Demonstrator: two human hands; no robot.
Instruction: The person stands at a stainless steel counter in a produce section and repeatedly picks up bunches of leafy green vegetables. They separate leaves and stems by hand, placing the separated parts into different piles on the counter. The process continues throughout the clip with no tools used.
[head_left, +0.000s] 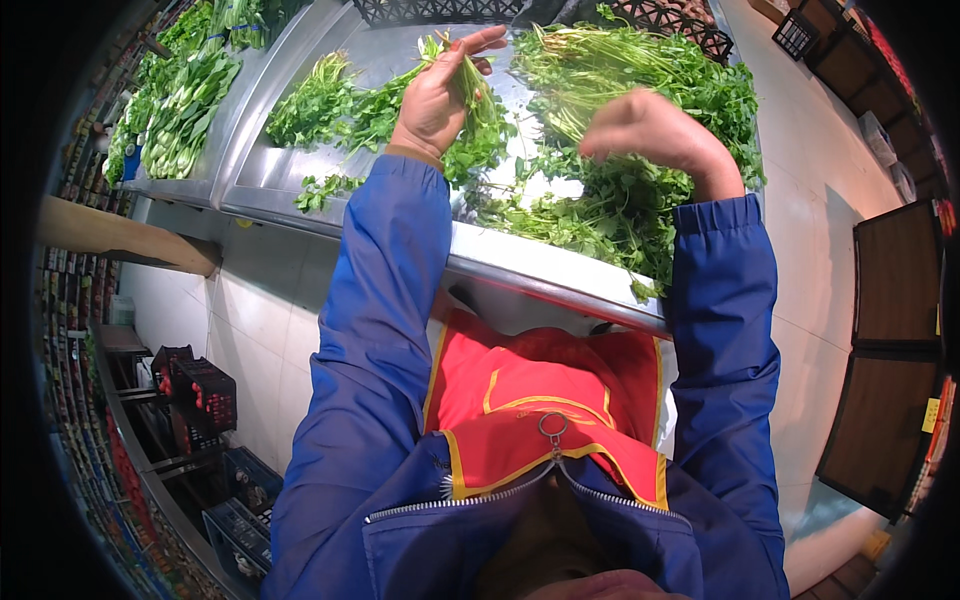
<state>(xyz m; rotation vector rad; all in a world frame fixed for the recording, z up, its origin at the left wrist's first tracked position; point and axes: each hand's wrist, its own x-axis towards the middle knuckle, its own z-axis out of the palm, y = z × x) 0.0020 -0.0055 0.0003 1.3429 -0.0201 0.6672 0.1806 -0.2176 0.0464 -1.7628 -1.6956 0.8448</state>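
Stems of a bunch of leafy herbs, perhaps cilantro (480, 139), lie in my left hand (437, 101), between the thumb and the raised fingers; the leaves hang down beside my wrist. My right hand (645, 131) is blurred and bent at the wrist over loose leafy herbs (622, 202) near the counter's front edge. Whether its fingers pinch anything cannot be told. A large heap of long-stemmed herbs (675, 67) spreads behind and beside it. Two smaller bunches, one at the left (311, 105) and one nearer my left hand (382, 105), rest on the metal counter (266, 165).
Black plastic crates (435, 10) stand along the counter's back. Green leafy vegetables (187, 112) fill the neighbouring metal bay at left. A round wooden-looking post (127, 234) juts in below it. Dark crates (206, 394) sit at lower left, and brown panelled stands (896, 285) at right.
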